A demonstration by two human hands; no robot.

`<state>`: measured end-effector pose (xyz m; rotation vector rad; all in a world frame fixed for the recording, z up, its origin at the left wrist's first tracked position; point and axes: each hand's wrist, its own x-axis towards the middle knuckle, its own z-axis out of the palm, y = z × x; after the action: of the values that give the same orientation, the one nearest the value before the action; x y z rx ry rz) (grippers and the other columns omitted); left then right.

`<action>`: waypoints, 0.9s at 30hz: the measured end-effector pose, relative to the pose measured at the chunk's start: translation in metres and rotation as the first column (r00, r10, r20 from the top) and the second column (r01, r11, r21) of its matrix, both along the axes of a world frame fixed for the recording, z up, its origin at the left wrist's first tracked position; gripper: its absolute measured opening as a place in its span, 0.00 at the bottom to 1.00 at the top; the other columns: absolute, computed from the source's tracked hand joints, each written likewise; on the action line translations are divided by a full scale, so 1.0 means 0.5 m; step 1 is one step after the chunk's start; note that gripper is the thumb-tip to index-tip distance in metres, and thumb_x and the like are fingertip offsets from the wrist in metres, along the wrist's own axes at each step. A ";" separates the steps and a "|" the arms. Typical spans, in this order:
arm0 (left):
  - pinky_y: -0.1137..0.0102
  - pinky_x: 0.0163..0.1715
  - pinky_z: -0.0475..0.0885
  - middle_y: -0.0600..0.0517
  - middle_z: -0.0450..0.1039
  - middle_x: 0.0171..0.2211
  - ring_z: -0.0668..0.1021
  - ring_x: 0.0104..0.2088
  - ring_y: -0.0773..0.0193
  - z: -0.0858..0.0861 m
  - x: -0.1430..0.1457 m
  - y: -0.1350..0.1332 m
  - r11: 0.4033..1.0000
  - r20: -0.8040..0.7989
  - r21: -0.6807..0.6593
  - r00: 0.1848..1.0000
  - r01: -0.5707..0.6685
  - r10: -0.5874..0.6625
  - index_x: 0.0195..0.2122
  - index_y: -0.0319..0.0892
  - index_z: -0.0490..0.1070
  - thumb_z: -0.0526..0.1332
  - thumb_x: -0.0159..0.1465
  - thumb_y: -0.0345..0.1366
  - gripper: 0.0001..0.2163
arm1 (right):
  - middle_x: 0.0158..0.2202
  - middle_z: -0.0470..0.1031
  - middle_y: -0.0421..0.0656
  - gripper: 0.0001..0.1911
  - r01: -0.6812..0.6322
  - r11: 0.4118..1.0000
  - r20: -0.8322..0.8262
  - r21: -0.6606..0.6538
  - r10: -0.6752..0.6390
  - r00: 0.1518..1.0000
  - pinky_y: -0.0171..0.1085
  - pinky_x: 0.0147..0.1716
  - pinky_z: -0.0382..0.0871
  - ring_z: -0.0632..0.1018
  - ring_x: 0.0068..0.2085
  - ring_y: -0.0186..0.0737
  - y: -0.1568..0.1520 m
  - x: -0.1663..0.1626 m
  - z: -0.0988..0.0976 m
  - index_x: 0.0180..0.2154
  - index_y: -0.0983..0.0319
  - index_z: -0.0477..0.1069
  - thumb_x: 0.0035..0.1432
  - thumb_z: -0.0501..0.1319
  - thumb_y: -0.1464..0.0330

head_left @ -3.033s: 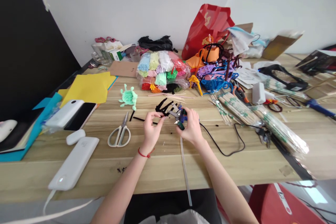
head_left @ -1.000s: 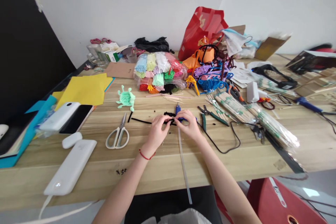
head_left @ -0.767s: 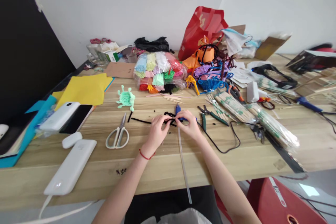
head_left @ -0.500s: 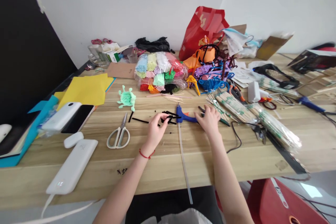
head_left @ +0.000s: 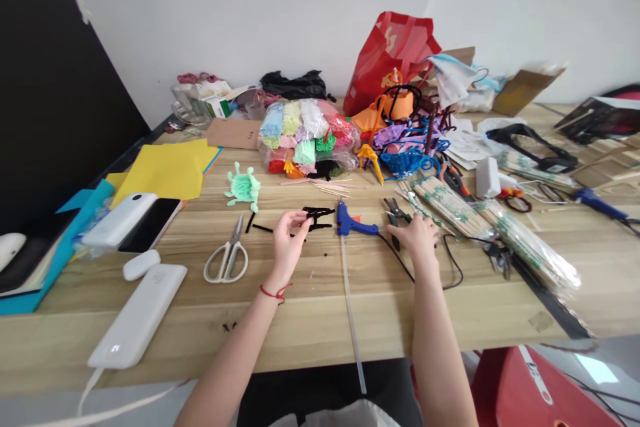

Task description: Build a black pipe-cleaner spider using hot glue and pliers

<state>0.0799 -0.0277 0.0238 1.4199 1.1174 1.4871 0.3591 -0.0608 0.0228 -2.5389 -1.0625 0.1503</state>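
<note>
My left hand pinches the near end of a black pipe-cleaner frame, a small shape with crossbars, held low over the table. To its right lies a blue hot glue gun, with a long clear glue stick trailing from it toward the table edge. Fingers apart, my right hand is over the handles of dark green pliers; its thumb is beside one handle. Whether it touches them I cannot tell. Short black pipe-cleaner pieces lie left of my left hand.
White-handled scissors and a mint-green pipe-cleaner piece lie to the left. Bagged pipe cleaners sit at the back, near a red bag. Packs of wooden sticks lie right. The glue gun's black cord curls nearby.
My right hand has moved right, from beside the glue gun's handle to the pliers. My left hand has drawn slightly left with the black frame, away from the glue gun.
</note>
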 end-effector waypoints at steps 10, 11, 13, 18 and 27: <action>0.68 0.38 0.71 0.51 0.74 0.34 0.78 0.35 0.64 -0.004 0.000 -0.002 0.994 0.016 0.033 0.995 -0.101 0.101 0.38 0.42 0.67 0.67 0.53 0.36 0.13 | 0.50 0.71 0.52 0.39 -0.390 0.605 -0.284 0.695 0.729 0.623 0.49 0.50 0.66 0.74 0.49 0.51 0.012 -0.110 0.024 0.55 0.63 0.62 0.41 0.67 0.56; 0.68 0.38 0.71 0.51 0.74 0.33 0.78 0.35 0.64 -0.004 0.000 -0.002 0.993 0.017 0.037 0.993 -0.114 0.113 0.38 0.42 0.66 0.67 0.53 0.36 0.14 | 0.51 0.71 0.52 0.40 -0.482 0.581 -0.244 0.656 0.768 0.593 0.49 0.51 0.66 0.73 0.50 0.52 0.008 -0.131 0.023 0.55 0.63 0.62 0.40 0.68 0.57; 0.67 0.38 0.71 0.52 0.74 0.31 0.78 0.34 0.64 -0.002 -0.001 -0.002 0.990 0.011 0.047 0.991 -0.133 0.132 0.39 0.42 0.66 0.67 0.54 0.36 0.14 | 0.50 0.71 0.53 0.41 -0.605 0.539 -0.143 0.586 0.804 0.577 0.50 0.50 0.66 0.73 0.50 0.53 0.000 -0.167 0.021 0.55 0.64 0.62 0.39 0.68 0.58; 0.67 0.40 0.71 0.52 0.74 0.32 0.78 0.34 0.64 0.001 -0.002 -0.004 0.986 -0.022 0.083 0.989 -0.145 0.148 0.41 0.43 0.66 0.66 0.55 0.35 0.14 | 0.48 0.71 0.53 0.40 -0.727 0.506 0.033 0.465 0.811 0.585 0.53 0.51 0.65 0.72 0.50 0.55 -0.008 -0.210 0.012 0.54 0.64 0.61 0.39 0.67 0.58; 0.65 0.41 0.72 0.51 0.74 0.34 0.78 0.35 0.63 -0.001 -0.001 -0.007 0.982 -0.055 0.126 0.988 -0.138 0.146 0.39 0.43 0.66 0.66 0.55 0.34 0.12 | 0.48 0.72 0.53 0.38 -0.743 0.517 0.056 0.425 0.804 0.592 0.52 0.51 0.65 0.72 0.50 0.57 -0.011 -0.221 0.016 0.53 0.63 0.62 0.40 0.66 0.58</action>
<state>0.0796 -0.0311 0.0232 1.5059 1.2069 1.6448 0.2485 -0.0665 0.0306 -1.4779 -1.8797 0.3102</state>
